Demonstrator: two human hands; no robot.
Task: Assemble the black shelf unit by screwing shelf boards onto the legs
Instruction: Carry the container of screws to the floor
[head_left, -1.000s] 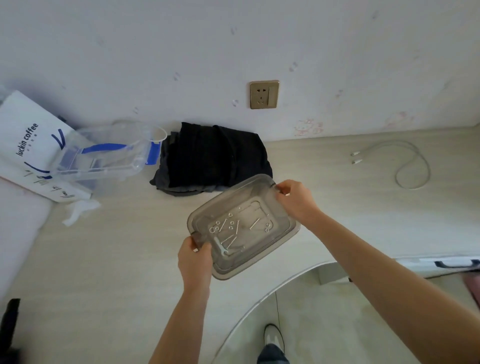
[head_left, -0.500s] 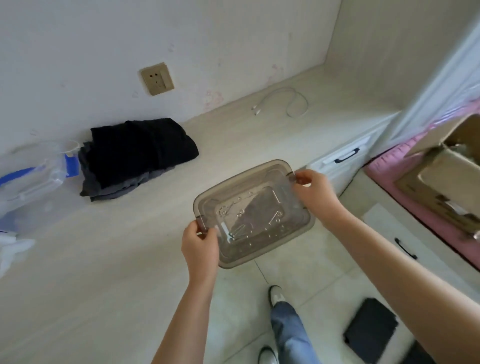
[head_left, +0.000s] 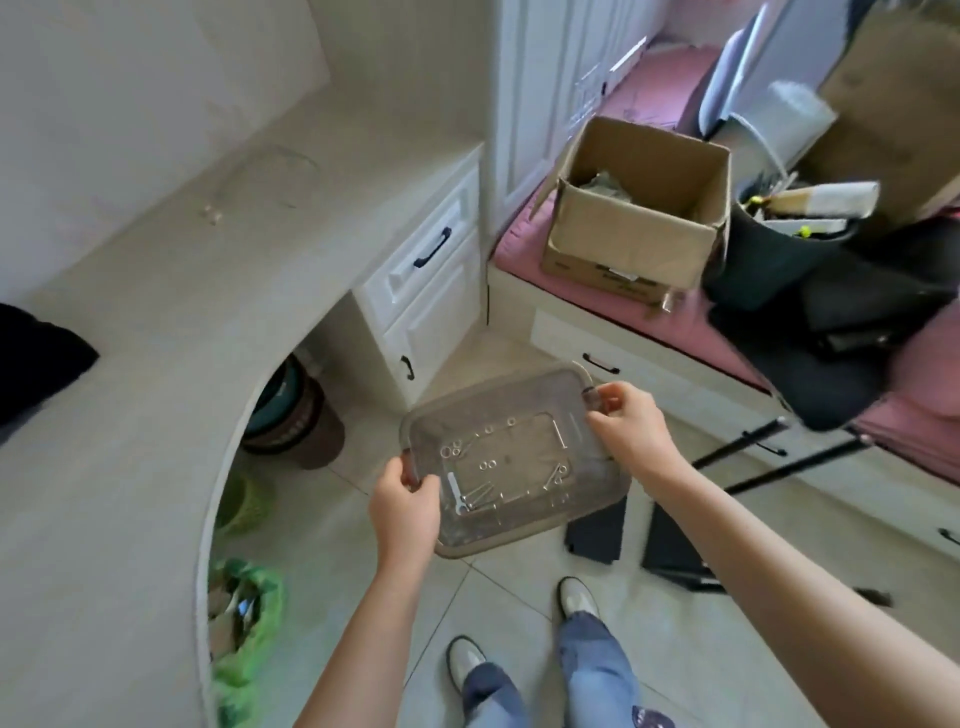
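The smoky clear plastic tray (head_left: 511, 457) sits at the centre of the view, held in the air above the tiled floor (head_left: 660, 639); loose in it lie washers (head_left: 451, 450), long screws (head_left: 559, 434) and a small flat wrench (head_left: 457, 493). The left hand (head_left: 405, 512) grips its rim at seven o'clock with fingers curled over the edge; the right hand (head_left: 626, 428) pinches the handle tab at two o'clock. The black shelf boards (head_left: 597, 532) lie on the floor at four o'clock from the tray, with thin black legs (head_left: 789, 465) further out at three o'clock. Done well, this carry likely calls for a level tray, so the hardware does not slide to one side or spill, and a landing beside the boards, within reach. Compared with half a second ago, the view has swung right: the wall socket and folded dark cloth have left it, while the cardboard box (head_left: 631, 208) at one o'clock looms nearer, and the tray has moved off the desktop (head_left: 130, 364) edge.
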